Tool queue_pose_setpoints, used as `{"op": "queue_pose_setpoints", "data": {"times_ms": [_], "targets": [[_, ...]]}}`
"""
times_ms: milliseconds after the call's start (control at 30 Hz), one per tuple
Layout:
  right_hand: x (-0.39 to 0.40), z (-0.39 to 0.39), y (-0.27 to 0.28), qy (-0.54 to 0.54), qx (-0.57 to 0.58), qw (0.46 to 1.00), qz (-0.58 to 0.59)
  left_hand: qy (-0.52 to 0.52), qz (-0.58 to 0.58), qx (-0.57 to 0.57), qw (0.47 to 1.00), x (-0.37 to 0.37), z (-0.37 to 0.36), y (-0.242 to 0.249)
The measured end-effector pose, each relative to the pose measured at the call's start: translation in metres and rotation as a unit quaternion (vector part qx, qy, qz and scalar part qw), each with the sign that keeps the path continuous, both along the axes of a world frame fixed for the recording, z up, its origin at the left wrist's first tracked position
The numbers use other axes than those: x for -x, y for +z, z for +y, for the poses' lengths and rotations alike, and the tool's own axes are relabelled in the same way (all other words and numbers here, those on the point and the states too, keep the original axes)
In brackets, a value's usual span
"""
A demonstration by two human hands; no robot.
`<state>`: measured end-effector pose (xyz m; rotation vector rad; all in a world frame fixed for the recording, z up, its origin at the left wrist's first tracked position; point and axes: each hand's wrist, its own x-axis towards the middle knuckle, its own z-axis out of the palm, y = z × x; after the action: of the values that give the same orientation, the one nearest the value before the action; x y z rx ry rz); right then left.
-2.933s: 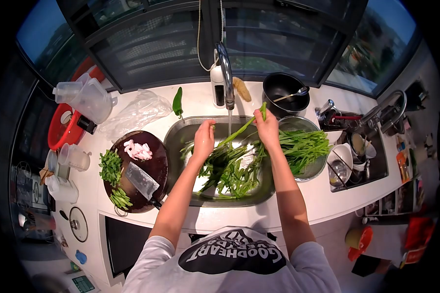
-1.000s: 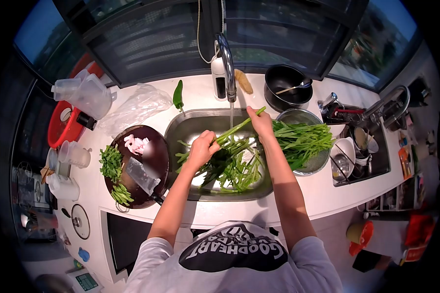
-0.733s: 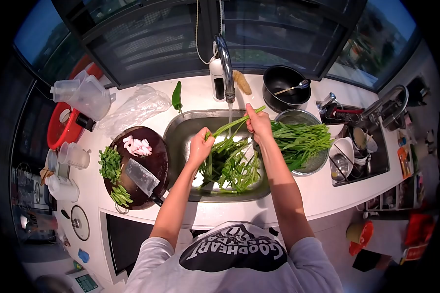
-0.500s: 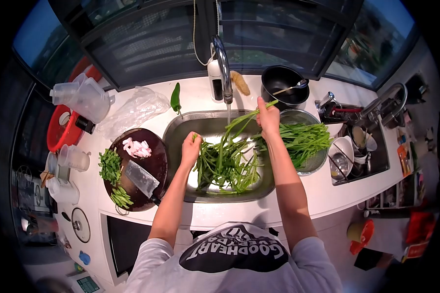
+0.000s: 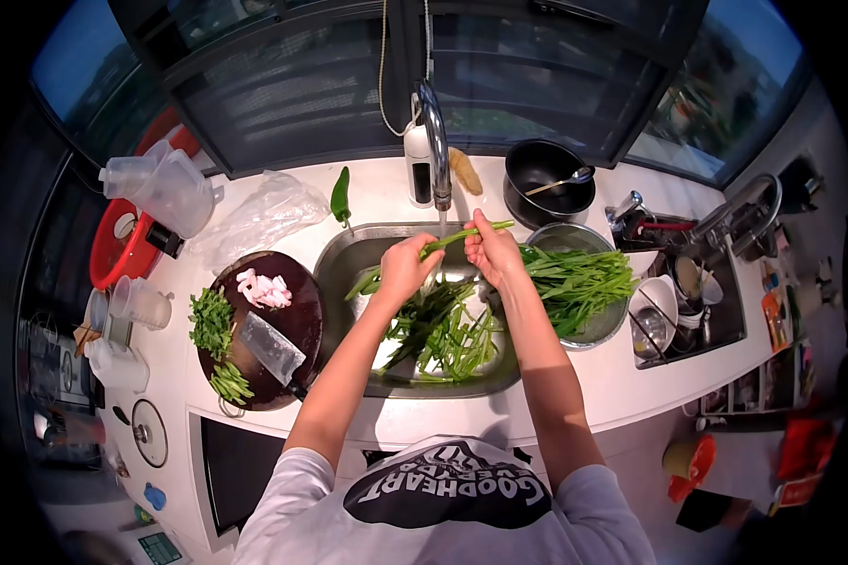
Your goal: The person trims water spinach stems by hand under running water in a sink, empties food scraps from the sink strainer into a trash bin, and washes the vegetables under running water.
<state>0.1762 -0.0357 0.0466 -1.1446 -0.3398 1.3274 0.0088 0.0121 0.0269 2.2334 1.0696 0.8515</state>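
Note:
My left hand (image 5: 405,267) and my right hand (image 5: 492,250) are both closed on a small bunch of leafy green stalks (image 5: 450,239), stretched between them just below the running tap (image 5: 442,193). The cut stem ends stick out past my right fingers, while leaves hang to the left of my left hand. Beneath, more wet leafy greens (image 5: 457,353) lie in the steel sink (image 5: 349,250). Close to my right wrist stands a metal colander (image 5: 612,330) heaped with long green stalks (image 5: 579,282).
To the left, a round dark cutting board (image 5: 264,377) bears a cleaver (image 5: 271,347), chopped greens and pale pink pieces. A green chili (image 5: 340,194) and a plastic bag (image 5: 259,217) lie behind it. A black pot (image 5: 528,202) and a second sink with stacked dishes (image 5: 693,282) are on the right.
My left hand has moved up and right, taking hold of the stalks near the tap. My right hand has come down and left, bringing the bunch level under the water.

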Motion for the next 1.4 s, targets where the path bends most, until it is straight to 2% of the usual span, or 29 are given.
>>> {"op": "queue_pose_setpoints", "data": {"times_ms": [33, 133, 233, 267, 367, 400, 433, 467, 533, 700, 900, 1000, 1067, 1133, 1233, 1333, 1367, 1400], "targets": [[0.000, -0.002, 0.000, -0.004, 0.002, 1.000, 0.016, -0.005, 0.009, -0.004, 1.000, 0.000, -0.001, 0.000], [-0.003, -0.004, 0.002, 0.015, -0.064, 0.996, -0.053, -0.058, 0.013, 0.114, 0.992, 0.001, 0.002, 0.004], [-0.008, -0.004, -0.001, 0.011, -0.081, 0.970, -0.228, -0.080, -0.122, 0.134, 0.980, 0.004, 0.013, -0.025], [-0.009, -0.002, -0.008, -0.010, -0.097, 0.967, -0.236, -0.057, -0.197, 0.013, 0.979, 0.000, 0.013, -0.029], [-0.004, 0.000, -0.007, -0.069, -0.080, 0.942, -0.317, 0.104, -0.095, 0.135, 0.981, 0.003, -0.008, 0.007], [-0.003, 0.000, -0.005, -0.080, -0.073, 0.937, -0.333, 0.100, -0.104, 0.106, 0.984, 0.002, -0.015, 0.010], [-0.001, -0.001, -0.002, -0.090, -0.065, 0.931, -0.348, 0.027, -0.177, -0.008, 0.984, -0.002, -0.013, -0.005], [0.001, -0.001, 0.001, -0.100, -0.057, 0.925, -0.363, 0.019, -0.131, -0.026, 0.991, -0.002, -0.011, -0.019], [0.005, -0.003, 0.006, -0.101, -0.050, 0.924, -0.365, 0.013, -0.064, -0.049, 0.997, -0.002, -0.015, -0.018], [0.005, -0.003, 0.006, -0.102, -0.041, 0.930, -0.350, 0.027, 0.013, -0.067, 0.997, -0.005, -0.015, -0.015], [0.005, -0.006, 0.003, -0.093, -0.037, 0.930, -0.353, 0.001, 0.013, -0.092, 0.996, -0.005, -0.008, -0.020], [0.003, 0.000, -0.016, -0.103, -0.042, 0.951, -0.289, 0.008, -0.090, -0.068, 0.994, -0.005, -0.003, -0.023], [0.004, 0.001, -0.022, -0.120, -0.044, 0.967, -0.219, 0.067, -0.160, 0.042, 0.984, -0.002, -0.005, -0.020], [-0.007, -0.001, -0.018, -0.144, -0.040, 0.960, -0.237, 0.115, -0.199, 0.132, 0.964, 0.010, -0.004, -0.016], [-0.012, -0.005, -0.010, -0.134, -0.020, 0.948, -0.287, 0.104, -0.211, 0.159, 0.959, 0.026, 0.006, -0.024], [0.000, -0.001, -0.011, -0.092, -0.006, 0.941, -0.327, 0.038, -0.192, 0.122, 0.973, 0.016, 0.002, -0.017], [0.005, 0.000, -0.014, -0.088, -0.008, 0.938, -0.335, 0.019, -0.138, 0.092, 0.986, 0.012, -0.002, -0.009], [0.010, 0.002, -0.017, -0.084, -0.009, 0.936, -0.343, 0.009, -0.104, 0.015, 0.994, 0.005, -0.006, -0.002]]}}
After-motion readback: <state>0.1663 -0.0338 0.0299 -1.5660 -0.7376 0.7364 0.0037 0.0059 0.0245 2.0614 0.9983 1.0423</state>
